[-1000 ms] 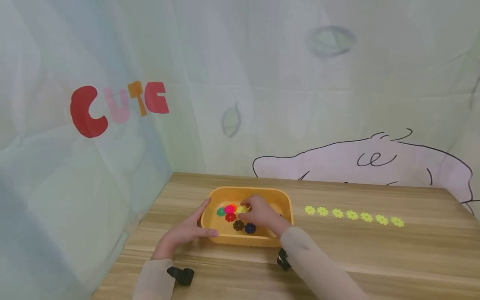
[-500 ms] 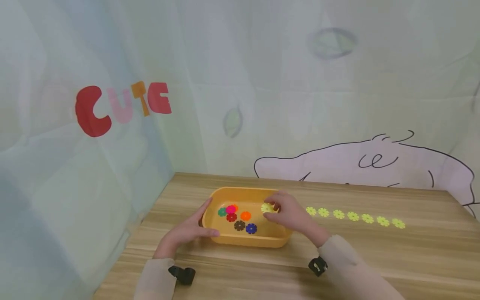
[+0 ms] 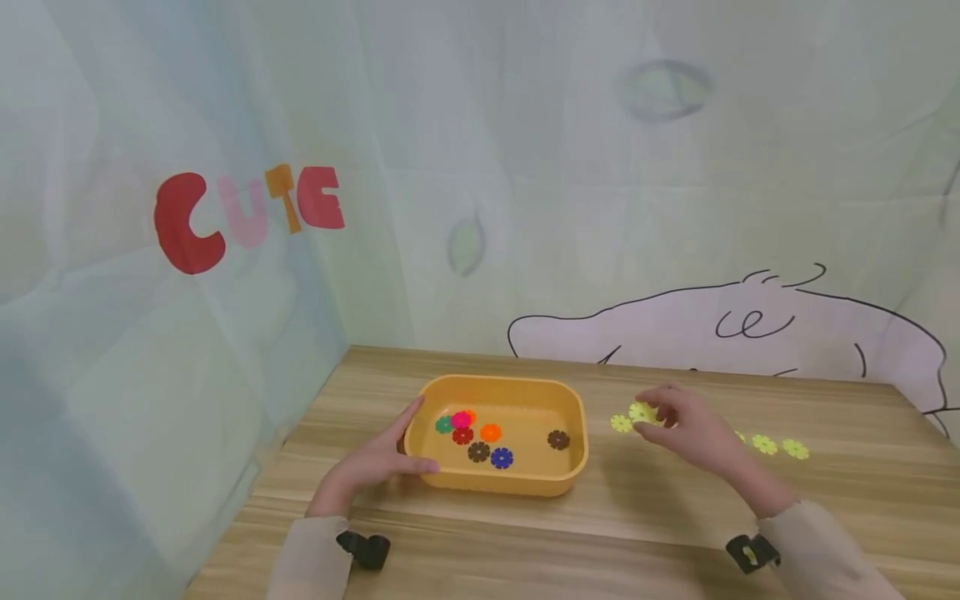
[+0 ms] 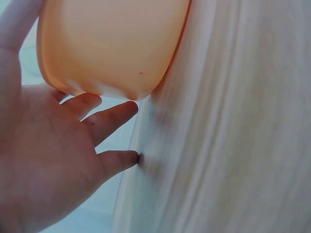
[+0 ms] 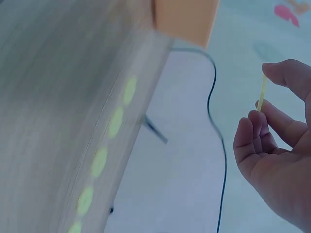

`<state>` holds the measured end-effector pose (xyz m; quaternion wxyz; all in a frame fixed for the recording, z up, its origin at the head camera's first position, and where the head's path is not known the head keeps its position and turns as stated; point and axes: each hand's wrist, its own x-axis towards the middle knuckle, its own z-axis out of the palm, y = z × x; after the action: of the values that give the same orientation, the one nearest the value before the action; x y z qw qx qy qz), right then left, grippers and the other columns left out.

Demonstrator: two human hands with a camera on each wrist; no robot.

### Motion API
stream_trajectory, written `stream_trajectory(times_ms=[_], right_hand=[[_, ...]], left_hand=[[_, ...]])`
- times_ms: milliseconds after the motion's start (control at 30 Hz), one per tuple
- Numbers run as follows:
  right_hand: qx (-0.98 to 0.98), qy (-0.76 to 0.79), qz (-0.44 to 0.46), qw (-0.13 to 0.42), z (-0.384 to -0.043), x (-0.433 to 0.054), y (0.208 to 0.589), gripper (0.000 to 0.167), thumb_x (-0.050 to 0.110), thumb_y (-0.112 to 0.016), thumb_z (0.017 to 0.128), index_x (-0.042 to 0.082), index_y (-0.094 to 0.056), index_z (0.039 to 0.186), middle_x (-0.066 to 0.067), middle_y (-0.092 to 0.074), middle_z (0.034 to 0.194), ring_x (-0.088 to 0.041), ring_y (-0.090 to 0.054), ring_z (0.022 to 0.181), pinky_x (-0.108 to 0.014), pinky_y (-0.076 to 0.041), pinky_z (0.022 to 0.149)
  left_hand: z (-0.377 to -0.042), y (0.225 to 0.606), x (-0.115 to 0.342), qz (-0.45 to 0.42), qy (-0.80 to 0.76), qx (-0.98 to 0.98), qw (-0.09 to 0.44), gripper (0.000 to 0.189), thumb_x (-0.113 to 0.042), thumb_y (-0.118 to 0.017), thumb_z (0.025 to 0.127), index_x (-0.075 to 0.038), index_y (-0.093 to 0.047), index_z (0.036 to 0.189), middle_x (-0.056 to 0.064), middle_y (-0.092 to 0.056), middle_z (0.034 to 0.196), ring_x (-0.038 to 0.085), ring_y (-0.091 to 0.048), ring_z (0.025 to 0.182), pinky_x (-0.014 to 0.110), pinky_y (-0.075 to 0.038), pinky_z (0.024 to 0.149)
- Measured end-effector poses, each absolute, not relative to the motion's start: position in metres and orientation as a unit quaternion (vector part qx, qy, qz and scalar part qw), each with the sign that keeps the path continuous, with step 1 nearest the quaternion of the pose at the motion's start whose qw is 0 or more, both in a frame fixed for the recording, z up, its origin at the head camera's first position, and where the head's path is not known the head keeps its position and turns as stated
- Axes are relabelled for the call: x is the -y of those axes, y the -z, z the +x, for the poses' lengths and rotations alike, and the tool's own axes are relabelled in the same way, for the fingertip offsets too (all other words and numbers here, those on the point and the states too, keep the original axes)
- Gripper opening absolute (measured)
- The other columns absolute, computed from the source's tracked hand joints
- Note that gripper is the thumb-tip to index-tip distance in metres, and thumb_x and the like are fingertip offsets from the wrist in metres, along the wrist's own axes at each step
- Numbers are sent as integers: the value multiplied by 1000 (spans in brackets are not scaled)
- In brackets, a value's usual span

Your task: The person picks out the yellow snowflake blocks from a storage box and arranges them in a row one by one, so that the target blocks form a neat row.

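Note:
My right hand [image 3: 693, 429] pinches a pale yellow flower-shaped disc [image 3: 641, 412] between thumb and forefinger, above the row of like yellow discs [image 3: 764, 444] on the table. The right wrist view shows the held disc [image 5: 262, 92] edge-on, with the other fingers curled in below it. At the orange-yellow plastic basket [image 3: 510, 482], my left hand [image 3: 371, 464] holds the left end, thumb over the front rim and forefinger along the end wall. Seen from the left wrist, the other fingers [image 4: 114, 121] spread under the basket's outer wall [image 4: 116, 43].
Inside the basket lie several discs: green, pink, red, blue [image 3: 502, 458], orange [image 3: 491, 432] and brown [image 3: 558, 439]. The wooden table [image 3: 480, 542] meets a printed cloth backdrop [image 3: 420, 275] at the back and left. Part of the yellow row is hidden behind the right hand.
My right hand has lifted the yellow disc out of the basket and carried it right, over the row. The left hand stays at the basket's end.

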<state>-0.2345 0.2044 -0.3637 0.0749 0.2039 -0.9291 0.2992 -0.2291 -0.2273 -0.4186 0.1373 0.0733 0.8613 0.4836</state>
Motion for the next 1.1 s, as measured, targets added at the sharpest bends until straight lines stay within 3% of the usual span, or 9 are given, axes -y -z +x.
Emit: stream_trajectory(times_ms=[300,467,600,833,1100], right_hand=[[950,-265,138,92,-229,-281,370,40,18,-73,84,-6,-64,115,-8,-64,92,-17,-54,79,-25,-45,60],[960,-236,121,86,-229,-320,378,43,19,-71,86,-11,-62,115,-18,-66,97,-19,-57,81,-30,-46,63],[964,-230,104,81,-231,-348,384,46,20,-69,87,-14,-59,116,-28,-65,102,-30,-62,83,-35,-50,64],[969,-228,70,60,-239,-386,395,49,21,-62,93,-20,-52,119,-44,-53,114,-52,-60,92,-58,-51,73],[971,-235,34,22,-247,-410,409,50,18,-56,94,-24,-47,119,-48,-49,114,-60,-52,100,-61,-49,78]], left_hand=[[-230,417,225,75,-485,-861,136,110,-35,-80,76,-22,-6,157,15,-7,162,43,-11,145,69,-11,110],[-230,417,226,79,-487,-859,138,110,-34,-80,76,-22,-5,157,15,-6,162,43,-11,144,69,-10,110],[-229,416,226,82,-489,-857,140,111,-33,-79,76,-20,-5,157,16,-5,162,43,-10,145,69,-9,110],[-229,415,228,83,-492,-855,141,111,-33,-79,76,-20,-4,157,16,-5,162,43,-11,144,68,-9,111],[-229,415,230,92,-494,-853,137,110,-31,-79,77,-20,-4,157,16,-5,162,42,-11,145,67,-9,111]])
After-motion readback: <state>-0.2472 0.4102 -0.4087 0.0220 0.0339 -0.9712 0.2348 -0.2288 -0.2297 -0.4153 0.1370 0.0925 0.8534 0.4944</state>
